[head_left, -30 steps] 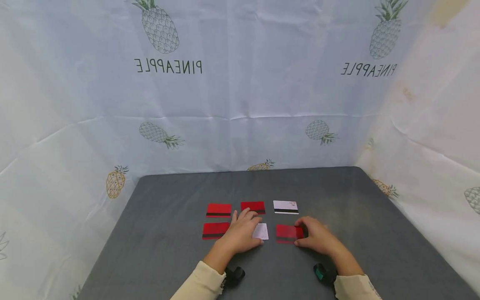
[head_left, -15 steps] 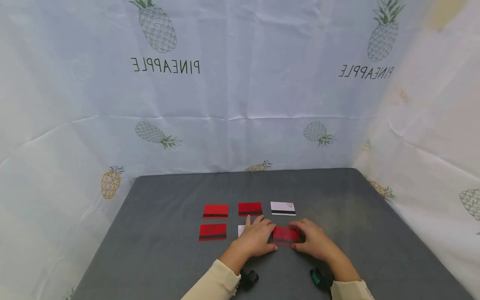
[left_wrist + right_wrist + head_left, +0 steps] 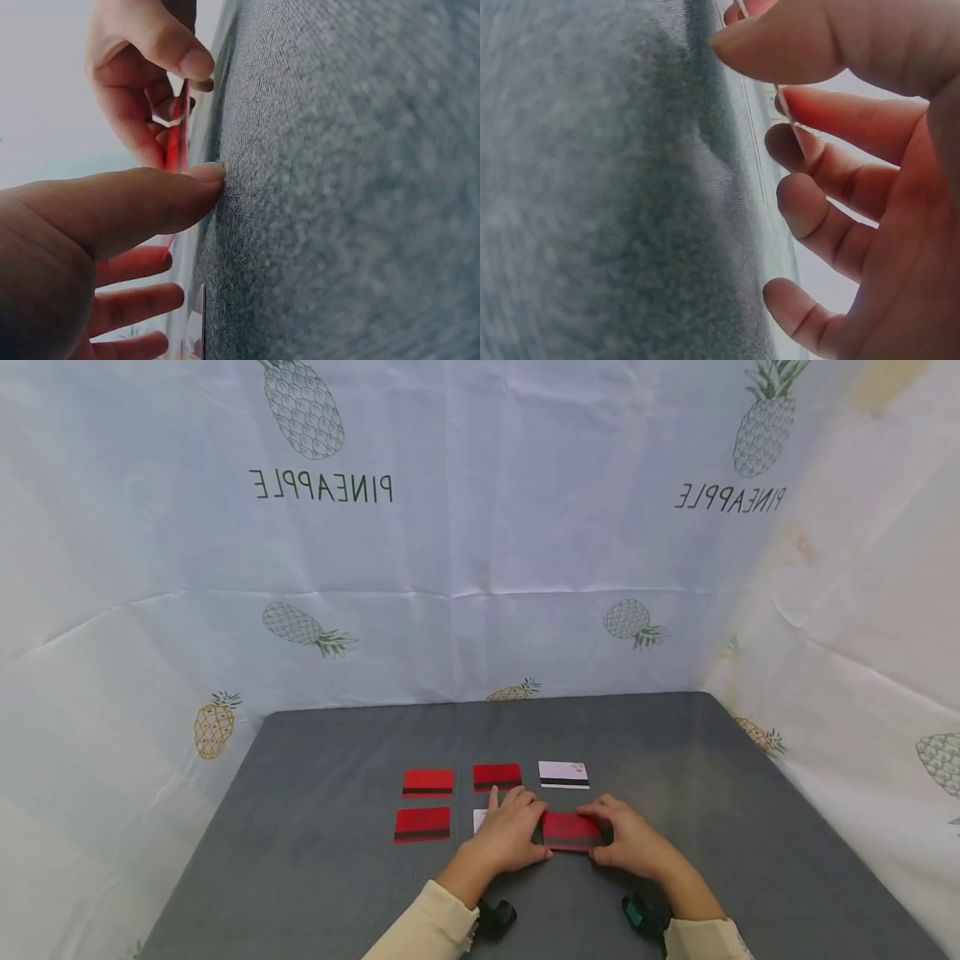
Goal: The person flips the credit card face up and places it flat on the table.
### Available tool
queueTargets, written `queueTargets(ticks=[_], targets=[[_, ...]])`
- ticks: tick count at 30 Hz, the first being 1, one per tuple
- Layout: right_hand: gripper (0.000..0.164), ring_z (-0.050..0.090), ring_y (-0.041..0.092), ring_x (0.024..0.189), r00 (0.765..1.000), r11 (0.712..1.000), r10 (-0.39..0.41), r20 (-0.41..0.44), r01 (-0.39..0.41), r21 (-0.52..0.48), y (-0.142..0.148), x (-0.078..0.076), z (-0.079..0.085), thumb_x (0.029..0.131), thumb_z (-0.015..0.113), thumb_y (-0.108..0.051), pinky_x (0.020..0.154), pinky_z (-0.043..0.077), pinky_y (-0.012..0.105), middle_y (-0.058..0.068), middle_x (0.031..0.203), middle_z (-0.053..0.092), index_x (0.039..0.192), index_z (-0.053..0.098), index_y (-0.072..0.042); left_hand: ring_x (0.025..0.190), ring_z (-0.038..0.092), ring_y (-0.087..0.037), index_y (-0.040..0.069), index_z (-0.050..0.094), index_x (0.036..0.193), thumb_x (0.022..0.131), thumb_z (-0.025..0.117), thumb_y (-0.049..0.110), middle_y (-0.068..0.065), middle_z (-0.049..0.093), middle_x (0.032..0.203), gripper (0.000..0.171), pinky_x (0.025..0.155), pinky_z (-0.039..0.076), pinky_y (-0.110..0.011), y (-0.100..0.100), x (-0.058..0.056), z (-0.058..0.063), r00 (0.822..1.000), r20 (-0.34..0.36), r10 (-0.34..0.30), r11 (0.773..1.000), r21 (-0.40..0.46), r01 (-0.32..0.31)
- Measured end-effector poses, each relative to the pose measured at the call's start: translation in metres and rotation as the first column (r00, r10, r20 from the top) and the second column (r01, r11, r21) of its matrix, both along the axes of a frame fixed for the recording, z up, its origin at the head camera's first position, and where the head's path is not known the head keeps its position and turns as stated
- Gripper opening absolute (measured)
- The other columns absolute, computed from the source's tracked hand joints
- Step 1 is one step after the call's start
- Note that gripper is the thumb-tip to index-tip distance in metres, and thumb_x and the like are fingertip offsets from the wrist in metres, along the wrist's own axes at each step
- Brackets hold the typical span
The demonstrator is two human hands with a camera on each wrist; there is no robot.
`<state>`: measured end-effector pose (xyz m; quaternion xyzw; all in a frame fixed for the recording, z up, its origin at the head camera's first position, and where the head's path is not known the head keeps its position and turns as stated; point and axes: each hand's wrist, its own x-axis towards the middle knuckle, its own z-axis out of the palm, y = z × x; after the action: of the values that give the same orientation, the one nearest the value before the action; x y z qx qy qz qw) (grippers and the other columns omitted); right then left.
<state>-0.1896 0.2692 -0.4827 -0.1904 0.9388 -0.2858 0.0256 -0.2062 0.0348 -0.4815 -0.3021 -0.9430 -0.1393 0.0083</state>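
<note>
Between my two hands is a red plastic card (image 3: 572, 832) with a dark magnetic stripe, close over the grey table. My right hand (image 3: 633, 839) grips its right end, thumb at the near corner and index finger at the far one. At the left end, my left hand (image 3: 510, 835) holds the two corners the same way, its other fingers spread. Seen edge-on in the left wrist view, the red card (image 3: 177, 135) spans from the right hand to behind my left thumb (image 3: 150, 199). Under my left hand, a white card (image 3: 480, 820) is mostly hidden.
On the table (image 3: 337, 893), a red card (image 3: 428, 782), another red card (image 3: 497, 777) and a white striped card (image 3: 564, 774) form the far row. One more red card (image 3: 422, 824) lies at near left. A pineapple-print cloth (image 3: 450, 527) hangs behind and along the sides.
My left hand has moved right, from over the white card to the left end of the red card. The right hand has stayed at its right end.
</note>
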Motion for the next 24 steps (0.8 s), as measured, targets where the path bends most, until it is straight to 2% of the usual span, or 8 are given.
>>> queueTargets(ticks=[2, 5, 9, 13, 20, 24], targets=[[0.054, 0.053, 0.013, 0.094, 1.000, 1.000, 0.000, -0.003, 0.000, -0.015, 0.000, 0.000, 0.001, 0.069, 0.079, -0.011, 0.078, 0.049, 0.030, -0.006, 0.105, 0.058, 0.122, 0.066, -0.010, 0.132, 0.044, -0.022, 0.018, 0.064, 0.122, 0.078, 0.080, 0.043, 0.002, 0.059, 0.124, 0.053, 0.111, 0.027, -0.066, -0.001, -0.001, 0.000, 1.000, -0.018, -0.002, 1.000, 0.024, 0.003], [0.053, 0.051, 0.015, 0.098, 0.999, 0.999, -0.037, -0.038, 0.038, 0.020, -0.004, 0.001, 0.003, 0.069, 0.081, -0.015, 0.080, 0.046, 0.037, -0.008, 0.105, 0.058, 0.120, 0.067, -0.014, 0.129, 0.045, -0.019, 0.021, 0.065, 0.119, 0.077, 0.080, 0.042, 0.004, 0.059, 0.122, 0.049, 0.111, 0.026, -0.066, -0.002, -0.003, 0.001, 0.999, -0.041, -0.001, 0.998, 0.060, 0.003], [0.054, 0.050, 0.017, 0.102, 0.985, 0.991, -0.085, -0.152, 0.099, 0.088, -0.013, 0.003, 0.003, 0.067, 0.086, -0.022, 0.079, 0.043, 0.044, -0.008, 0.108, 0.061, 0.118, 0.067, -0.018, 0.126, 0.047, -0.016, 0.023, 0.065, 0.119, 0.076, 0.080, 0.042, 0.005, 0.059, 0.124, 0.049, 0.112, 0.026, -0.065, 0.000, -0.003, 0.003, 0.998, -0.069, 0.002, 0.996, 0.091, 0.004], [0.055, 0.050, 0.020, 0.107, 0.961, 0.985, -0.080, -0.263, 0.117, 0.130, -0.023, 0.006, 0.004, 0.067, 0.088, -0.028, 0.082, 0.043, 0.049, -0.006, 0.113, 0.062, 0.117, 0.068, -0.021, 0.126, 0.048, -0.016, 0.024, 0.064, 0.120, 0.077, 0.078, 0.045, 0.005, 0.060, 0.124, 0.050, 0.113, 0.026, -0.065, 0.001, -0.001, 0.006, 0.995, -0.099, -0.004, 0.994, 0.107, 0.015], [0.056, 0.049, 0.019, 0.107, 0.943, 0.988, -0.063, -0.326, 0.105, 0.115, -0.036, 0.010, 0.008, 0.067, 0.089, -0.030, 0.080, 0.039, 0.043, -0.006, 0.113, 0.062, 0.118, 0.068, -0.022, 0.126, 0.047, -0.015, 0.025, 0.063, 0.120, 0.079, 0.077, 0.047, 0.007, 0.059, 0.124, 0.049, 0.112, 0.026, -0.065, 0.003, 0.001, 0.007, 0.990, -0.140, -0.013, 0.993, 0.113, 0.029], [0.056, 0.049, 0.017, 0.105, 0.943, 0.989, -0.066, -0.327, 0.105, 0.104, -0.037, 0.010, 0.007, 0.067, 0.090, -0.030, 0.079, 0.038, 0.041, -0.008, 0.112, 0.062, 0.118, 0.068, -0.022, 0.126, 0.047, -0.015, 0.025, 0.063, 0.121, 0.079, 0.076, 0.047, 0.007, 0.058, 0.124, 0.049, 0.112, 0.026, -0.065, 0.002, 0.001, 0.008, 0.992, -0.129, -0.013, 0.993, 0.117, 0.028]])
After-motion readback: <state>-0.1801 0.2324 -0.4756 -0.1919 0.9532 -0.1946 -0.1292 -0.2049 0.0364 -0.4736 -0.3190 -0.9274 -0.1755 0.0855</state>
